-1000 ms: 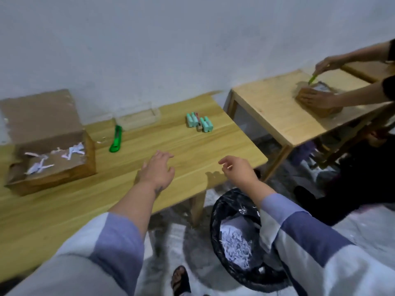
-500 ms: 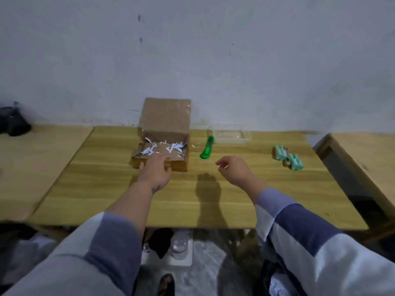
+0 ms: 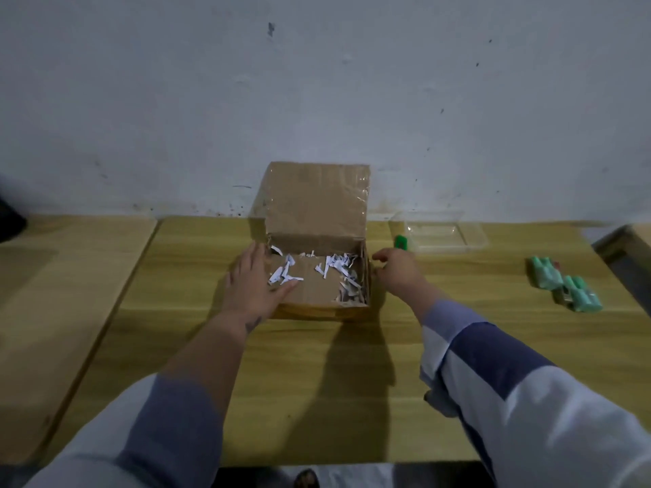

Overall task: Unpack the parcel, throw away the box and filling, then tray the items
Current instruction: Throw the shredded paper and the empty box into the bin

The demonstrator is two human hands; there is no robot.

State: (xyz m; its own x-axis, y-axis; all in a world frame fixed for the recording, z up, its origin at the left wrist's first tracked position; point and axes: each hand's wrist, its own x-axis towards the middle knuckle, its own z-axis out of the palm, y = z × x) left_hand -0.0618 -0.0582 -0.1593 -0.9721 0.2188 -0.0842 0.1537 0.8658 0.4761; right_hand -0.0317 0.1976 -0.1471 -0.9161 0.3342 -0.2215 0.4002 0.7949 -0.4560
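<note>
The cardboard box point(image 3: 317, 276) sat near the back of the wooden table point(image 3: 317, 382), close to the wall, its lid standing upright, with only a thin scatter of white shredded paper point(image 3: 338, 264) left on its floor. It looked nearly emptied, so the step in hand was probably to lift it and carry it off for disposal with the last of the filling inside. The left hand point(image 3: 252, 283) lay spread against the box's left wall, fingers extended and the thumb reaching over the rim onto the box floor, touching but not clenched. The right hand point(image 3: 396, 271) was at the right wall, fingers loosely curled and partly open, its fingertips at or just beside the cardboard; whether it had a firm hold could not be told. Just behind that hand lay a green cutter point(image 3: 401, 241), mostly hidden. A clear plastic tray point(image 3: 438, 236) stood empty beside it, and the green items point(image 3: 563, 287) lay well apart to the right, not yet trayed.
</note>
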